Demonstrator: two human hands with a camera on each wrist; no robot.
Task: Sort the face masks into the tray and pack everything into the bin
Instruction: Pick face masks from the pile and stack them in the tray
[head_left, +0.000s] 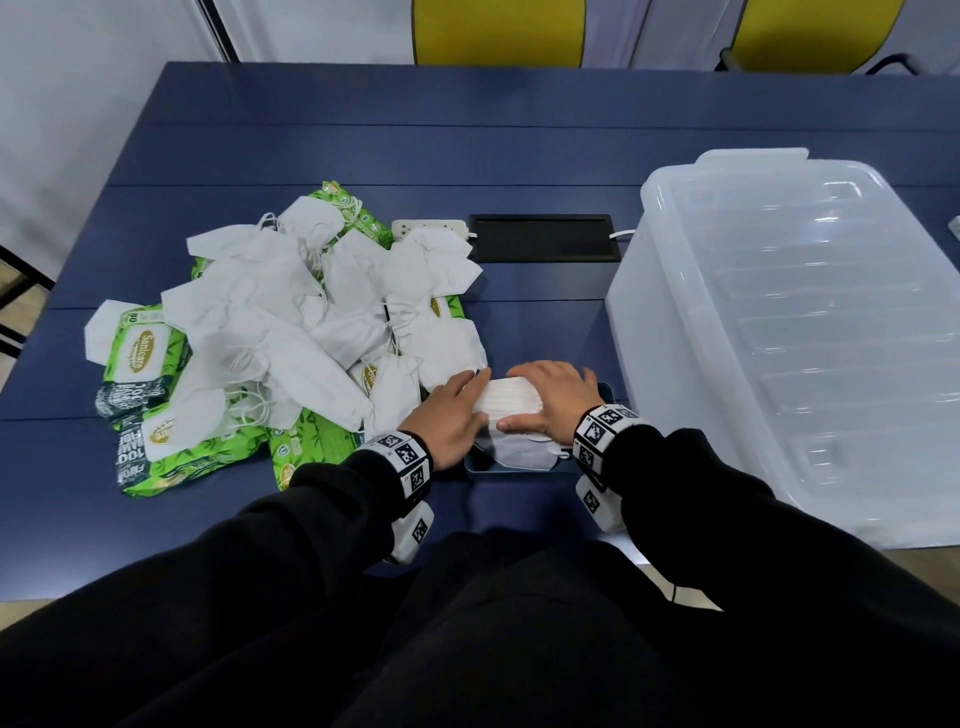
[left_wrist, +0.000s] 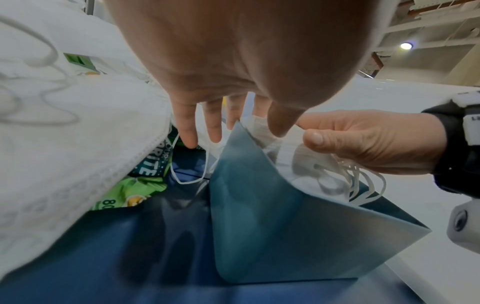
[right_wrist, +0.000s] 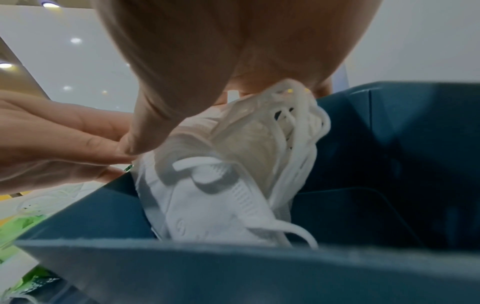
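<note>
Both hands grip a stack of white face masks (head_left: 511, 399) standing in the blue tray (head_left: 519, 467) near the tabletop's front edge: left hand (head_left: 451, 418) and right hand (head_left: 553, 397) curled around it; lidded clear bin (head_left: 789, 332) stands right

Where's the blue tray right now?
In the head view the blue tray sits at the table's near edge, under both hands, between the mask pile and the clear bin.

even overhead light, soft shadows under my sleeves. the head view bends at its edges. both wrist views blur up close; ceiling lamps (right_wrist: 5, 65) glare small and bright.
</note>
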